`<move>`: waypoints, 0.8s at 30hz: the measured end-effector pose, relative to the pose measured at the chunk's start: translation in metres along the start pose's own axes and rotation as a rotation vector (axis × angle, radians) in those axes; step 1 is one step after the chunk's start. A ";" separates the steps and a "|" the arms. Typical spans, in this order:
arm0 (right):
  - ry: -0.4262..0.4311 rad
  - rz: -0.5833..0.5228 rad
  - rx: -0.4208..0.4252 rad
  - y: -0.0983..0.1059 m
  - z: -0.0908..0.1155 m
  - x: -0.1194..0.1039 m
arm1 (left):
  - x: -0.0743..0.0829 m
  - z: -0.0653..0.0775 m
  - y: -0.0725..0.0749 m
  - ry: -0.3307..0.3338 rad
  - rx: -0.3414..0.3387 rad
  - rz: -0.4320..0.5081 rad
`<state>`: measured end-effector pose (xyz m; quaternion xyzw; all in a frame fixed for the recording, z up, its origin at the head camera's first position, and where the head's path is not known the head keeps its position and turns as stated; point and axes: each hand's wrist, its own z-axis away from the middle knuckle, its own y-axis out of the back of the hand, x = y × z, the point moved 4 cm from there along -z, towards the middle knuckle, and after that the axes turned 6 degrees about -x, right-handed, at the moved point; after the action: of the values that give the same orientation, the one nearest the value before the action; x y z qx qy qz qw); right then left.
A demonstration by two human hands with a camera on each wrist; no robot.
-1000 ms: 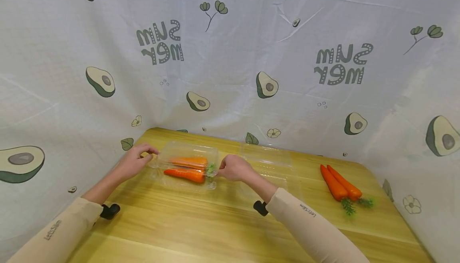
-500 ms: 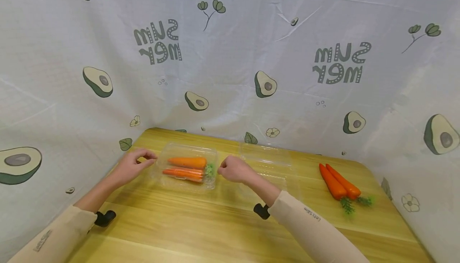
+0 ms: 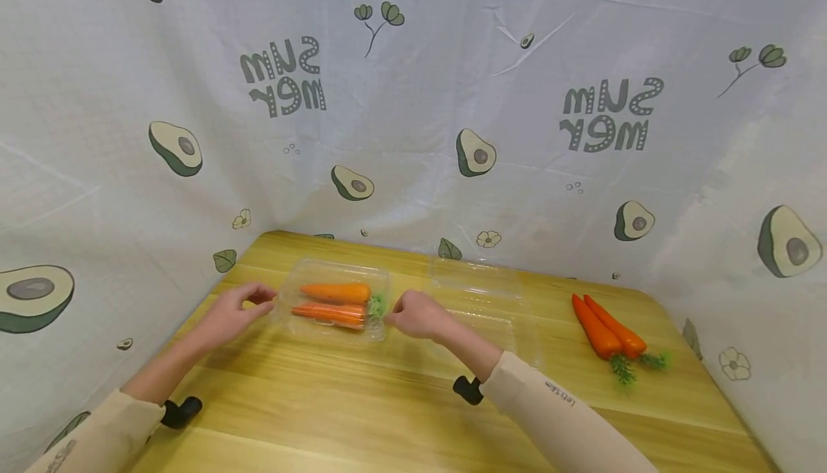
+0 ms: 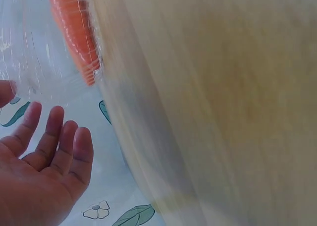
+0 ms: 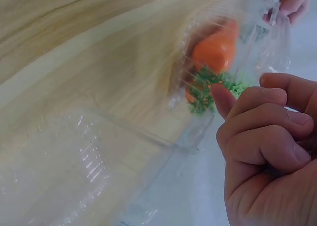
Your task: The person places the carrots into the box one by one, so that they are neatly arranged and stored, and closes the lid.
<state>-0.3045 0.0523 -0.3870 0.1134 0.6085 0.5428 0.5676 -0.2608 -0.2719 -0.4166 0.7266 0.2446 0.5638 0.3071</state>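
In the head view a clear plastic clamshell box [image 3: 326, 272] lies on the table's left half with its lid lowered. Inside it are two orange carrots [image 3: 336, 293] with green tops. My left hand [image 3: 232, 315] is at the box's left edge; the left wrist view shows its fingers loosely bent, thumb apart from index. At the box's front right corner is my right hand [image 3: 420, 314]. In the right wrist view three of its fingers [image 5: 267, 146] are curled, while thumb and index stand apart near the carrot greens [image 5: 203, 94]. Whether either hand touches the plastic is unclear.
A second clear clamshell box [image 3: 484, 329] stands with its lid raised, just right of my right hand and partly behind it. Two more carrots [image 3: 601, 329] lie at the table's right. A printed white curtain [image 3: 413, 114] hangs along the table's back and sides.
The box's lid has come down over the carrots from a half-raised position. My left hand has drawn back slightly left and down; the right hand has shifted slightly downward.
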 end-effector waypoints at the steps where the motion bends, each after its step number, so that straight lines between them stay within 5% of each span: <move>1: 0.000 -0.005 -0.002 -0.001 0.000 0.000 | 0.000 0.001 -0.001 0.011 0.002 -0.003; 14: -0.052 -0.061 -0.021 -0.013 -0.002 0.000 | -0.002 0.006 -0.005 0.242 -0.127 0.022; 24: -0.106 -0.205 -0.066 -0.016 -0.001 0.001 | -0.007 0.004 -0.012 0.382 -0.236 0.241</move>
<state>-0.2984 0.0463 -0.4003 0.0603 0.5678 0.4950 0.6550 -0.2590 -0.2689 -0.4305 0.5897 0.1424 0.7481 0.2688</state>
